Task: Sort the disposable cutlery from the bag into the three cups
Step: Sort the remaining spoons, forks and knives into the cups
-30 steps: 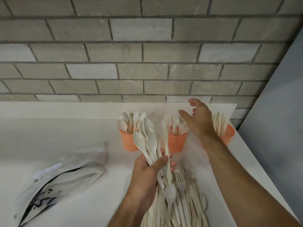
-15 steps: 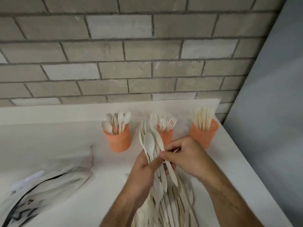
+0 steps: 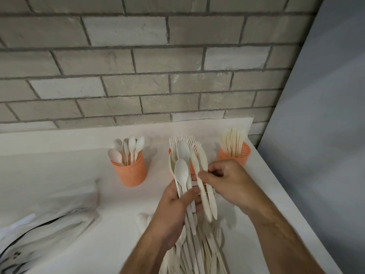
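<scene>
altogether three orange cups [image 3: 130, 172], two spoons [image 3: 181, 173] in left hand [image 3: 173, 210].

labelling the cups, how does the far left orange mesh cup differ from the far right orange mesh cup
The far left orange mesh cup holds spoons bowl-up and stands in full view; the far right orange mesh cup holds knives, its base hidden behind the right hand. Both stand upright on the white counter.

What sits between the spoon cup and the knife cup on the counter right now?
In the head view, the fork cup stands between the spoon cup and the knife cup, mostly hidden behind the cutlery bundle held by the left hand.
</scene>
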A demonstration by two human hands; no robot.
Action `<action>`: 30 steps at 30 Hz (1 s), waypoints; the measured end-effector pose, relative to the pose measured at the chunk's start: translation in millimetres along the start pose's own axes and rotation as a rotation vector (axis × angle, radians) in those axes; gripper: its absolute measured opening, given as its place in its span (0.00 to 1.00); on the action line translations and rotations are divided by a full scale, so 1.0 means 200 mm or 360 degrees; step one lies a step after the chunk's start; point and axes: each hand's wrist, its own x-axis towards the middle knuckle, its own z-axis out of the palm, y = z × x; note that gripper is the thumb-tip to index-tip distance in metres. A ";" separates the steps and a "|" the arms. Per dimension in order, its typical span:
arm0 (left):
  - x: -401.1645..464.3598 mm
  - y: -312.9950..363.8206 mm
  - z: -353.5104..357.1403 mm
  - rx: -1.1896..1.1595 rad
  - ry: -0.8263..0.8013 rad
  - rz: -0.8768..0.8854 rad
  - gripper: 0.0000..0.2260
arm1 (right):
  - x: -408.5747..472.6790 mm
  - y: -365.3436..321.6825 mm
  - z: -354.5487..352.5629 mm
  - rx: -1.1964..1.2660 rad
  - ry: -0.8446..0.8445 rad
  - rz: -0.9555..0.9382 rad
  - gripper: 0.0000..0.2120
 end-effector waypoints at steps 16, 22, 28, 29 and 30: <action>0.01 -0.01 0.03 0.0098 0.0136 0.0037 0.09 | 0.01 0.01 -0.08 0.0097 -0.0120 -0.0002 0.06; 0.01 0.00 -0.05 -0.0122 0.0270 -0.0051 0.08 | 0.26 -0.01 -0.43 0.0011 0.0738 -0.0170 0.03; -0.01 0.00 -0.04 -0.0094 0.0170 -0.0062 0.08 | 0.54 0.11 -0.50 -0.0451 0.0838 -0.0039 0.04; -0.01 0.01 -0.04 -0.0102 0.0163 -0.0060 0.08 | 0.55 0.14 -0.49 -0.0460 0.0753 0.0041 0.06; -0.02 0.01 -0.04 -0.0117 0.0153 -0.0061 0.08 | 0.56 0.16 -0.48 -0.0448 0.0683 0.0119 0.10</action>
